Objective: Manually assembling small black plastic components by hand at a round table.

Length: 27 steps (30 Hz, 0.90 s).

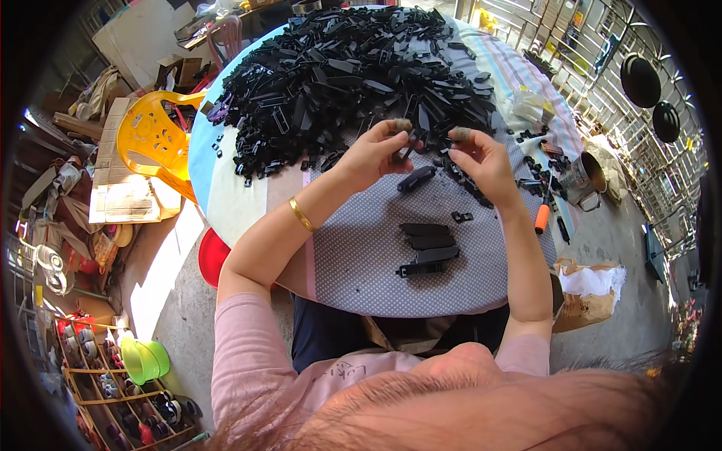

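Two hands: one left hand (380,154), one right hand (481,164). One gold bangle (302,215). One round table (353,274) carries one far heap of black parts (338,75) — pieces too many to count — and, nearer, roughly four grouped black pieces (436,255) plus one separate long black piece (416,180). Right: one metal mug (577,184), one orange handle (541,219), two round black discs (641,80). Left: one yellow chair (171,150).

L arm (272,229) slants fwd & across to the R from a bent elbow (244,269), L hand (380,155) turned inward w/ fingers curled in a pinch. R arm (526,252) runs nearly straight fwd, R hand (486,165) angled L, thumb & index curled twd e/o, contact unclear. Hands approx level, near but apart, fingertips facing.
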Motion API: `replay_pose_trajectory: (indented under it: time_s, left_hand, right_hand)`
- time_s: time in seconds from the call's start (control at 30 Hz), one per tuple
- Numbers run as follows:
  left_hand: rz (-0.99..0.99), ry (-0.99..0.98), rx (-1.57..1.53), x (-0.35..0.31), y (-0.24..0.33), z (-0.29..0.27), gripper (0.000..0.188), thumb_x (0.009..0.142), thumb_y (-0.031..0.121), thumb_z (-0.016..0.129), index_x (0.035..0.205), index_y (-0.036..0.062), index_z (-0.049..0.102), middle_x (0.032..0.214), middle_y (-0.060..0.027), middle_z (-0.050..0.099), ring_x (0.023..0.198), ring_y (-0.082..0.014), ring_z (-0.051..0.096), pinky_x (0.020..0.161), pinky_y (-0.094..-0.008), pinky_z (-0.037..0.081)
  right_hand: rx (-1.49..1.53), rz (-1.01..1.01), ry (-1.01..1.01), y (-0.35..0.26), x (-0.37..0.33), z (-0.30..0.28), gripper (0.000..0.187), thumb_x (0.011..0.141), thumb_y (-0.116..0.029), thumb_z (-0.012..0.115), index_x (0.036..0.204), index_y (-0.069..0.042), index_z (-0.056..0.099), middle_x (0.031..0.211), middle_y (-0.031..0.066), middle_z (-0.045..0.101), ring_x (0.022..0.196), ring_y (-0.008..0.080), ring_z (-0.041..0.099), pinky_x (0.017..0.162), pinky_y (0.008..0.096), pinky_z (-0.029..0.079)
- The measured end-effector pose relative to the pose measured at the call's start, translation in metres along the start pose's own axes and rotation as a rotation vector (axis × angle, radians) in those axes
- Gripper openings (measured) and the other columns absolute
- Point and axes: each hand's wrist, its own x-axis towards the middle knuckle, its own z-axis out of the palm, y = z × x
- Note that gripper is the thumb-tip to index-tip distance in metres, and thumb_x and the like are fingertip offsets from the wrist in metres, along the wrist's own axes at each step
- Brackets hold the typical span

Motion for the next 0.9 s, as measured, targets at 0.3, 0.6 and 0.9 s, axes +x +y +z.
replay_pose_trajectory:
  time_s: [0.3,0.6,0.9]
  left_hand:
    - [-0.079,-0.228,-0.129,-0.001,-0.005,-0.001,0.034,0.090,0.020,0.051,0.119,0.0013,0.049,0.105,-0.0112,0.059,0.081,-0.0181,0.061,0.073,-0.0294,0.053]
    - [-0.093,-0.329,-0.010,-0.007,-0.010,0.003,0.029,0.090,0.021,0.053,0.111,0.0018,0.053,0.085,-0.0006,0.057,0.073,-0.0074,0.054,0.063,-0.0193,0.047]
    - [0.009,-0.009,0.132,-0.016,-0.014,0.029,0.027,0.094,0.026,0.045,0.107,0.0034,0.053,0.077,0.0034,0.051,0.068,-0.0043,0.046,0.057,-0.0188,0.037]
  right_hand:
    - [0.027,-0.097,0.025,-0.018,-0.014,0.025,0.013,0.083,-0.007,0.062,0.092,0.003,0.064,0.076,0.0023,0.063,0.069,0.0053,0.056,0.061,0.0181,0.046]
    - [-0.130,-0.305,0.110,-0.022,-0.015,0.028,0.009,0.080,-0.004,0.063,0.087,0.002,0.064,0.072,0.0052,0.062,0.065,0.0086,0.058,0.054,0.0208,0.046]
    - [-0.709,-0.657,0.179,-0.023,-0.016,0.029,0.008,0.076,-0.007,0.062,0.078,-0.001,0.058,0.072,0.0089,0.058,0.062,0.0240,0.057,0.054,0.0314,0.045]
